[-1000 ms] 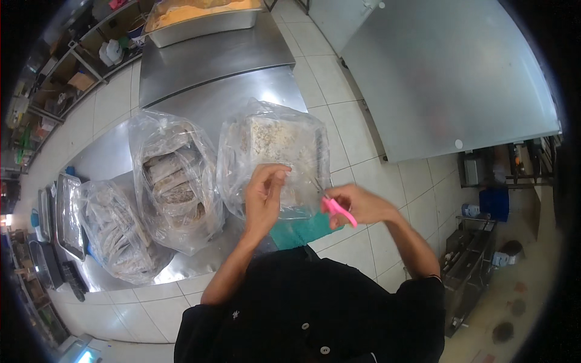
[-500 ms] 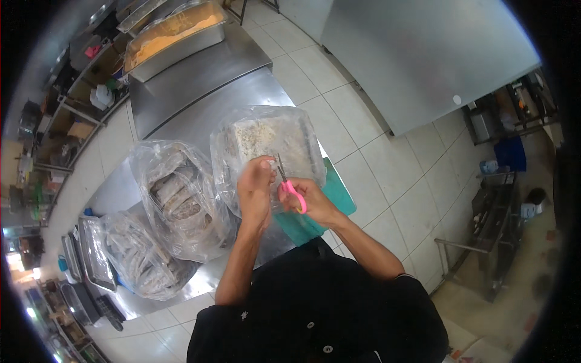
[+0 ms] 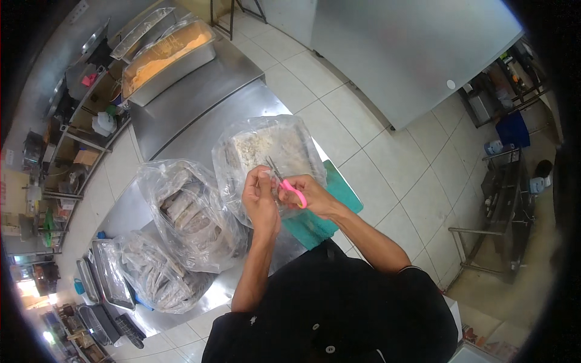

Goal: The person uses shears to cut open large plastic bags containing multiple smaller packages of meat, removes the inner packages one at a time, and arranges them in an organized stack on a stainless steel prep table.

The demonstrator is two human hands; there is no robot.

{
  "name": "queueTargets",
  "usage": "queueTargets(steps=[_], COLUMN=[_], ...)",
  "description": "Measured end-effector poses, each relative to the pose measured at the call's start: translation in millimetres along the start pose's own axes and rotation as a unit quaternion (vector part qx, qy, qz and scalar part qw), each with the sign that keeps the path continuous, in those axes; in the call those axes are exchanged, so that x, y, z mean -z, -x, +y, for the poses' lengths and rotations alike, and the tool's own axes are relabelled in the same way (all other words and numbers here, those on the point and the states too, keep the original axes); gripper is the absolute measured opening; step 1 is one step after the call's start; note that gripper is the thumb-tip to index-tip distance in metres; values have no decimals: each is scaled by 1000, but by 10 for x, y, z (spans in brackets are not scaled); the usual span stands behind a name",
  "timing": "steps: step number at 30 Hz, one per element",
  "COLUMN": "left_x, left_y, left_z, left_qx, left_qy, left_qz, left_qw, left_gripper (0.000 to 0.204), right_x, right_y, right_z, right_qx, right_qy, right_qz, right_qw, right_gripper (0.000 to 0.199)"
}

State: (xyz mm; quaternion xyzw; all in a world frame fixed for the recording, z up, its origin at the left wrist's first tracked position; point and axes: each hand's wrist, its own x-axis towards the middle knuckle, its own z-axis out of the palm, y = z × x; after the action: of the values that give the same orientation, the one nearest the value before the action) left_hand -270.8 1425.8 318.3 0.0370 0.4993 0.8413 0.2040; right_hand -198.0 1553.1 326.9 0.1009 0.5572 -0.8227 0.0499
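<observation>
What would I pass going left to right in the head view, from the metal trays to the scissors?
Metal trays, left bag, middle bag, left hand, scissors in the right hand.

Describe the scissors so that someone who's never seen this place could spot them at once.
On the steel table, find the rightmost clear bag. Over its near part, the right hand holds the scissors. Their bright pink handle sets them apart from the see-through bag and the hand.
</observation>
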Motion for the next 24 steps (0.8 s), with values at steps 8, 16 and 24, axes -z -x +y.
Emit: queueTargets(steps=[8, 16, 24], left_x=[19, -27, 26], left_y=[-25, -103, -306], left_z=[25, 139, 188], left_qx=[21, 57, 21], left_qy=[18, 76, -234], left_qz=[-22, 8, -156], left_qw=[999, 995, 959], left_gripper=[28, 23, 17], right_x=[28, 22, 432], right_y=[-33, 37, 833], right_z=[36, -101, -178], right_qx=[3, -31, -149], right_qy=[-2, 81, 242], right_qz=[-11, -56, -144], right_qw=[1000, 995, 948], right_gripper=[31, 32, 39])
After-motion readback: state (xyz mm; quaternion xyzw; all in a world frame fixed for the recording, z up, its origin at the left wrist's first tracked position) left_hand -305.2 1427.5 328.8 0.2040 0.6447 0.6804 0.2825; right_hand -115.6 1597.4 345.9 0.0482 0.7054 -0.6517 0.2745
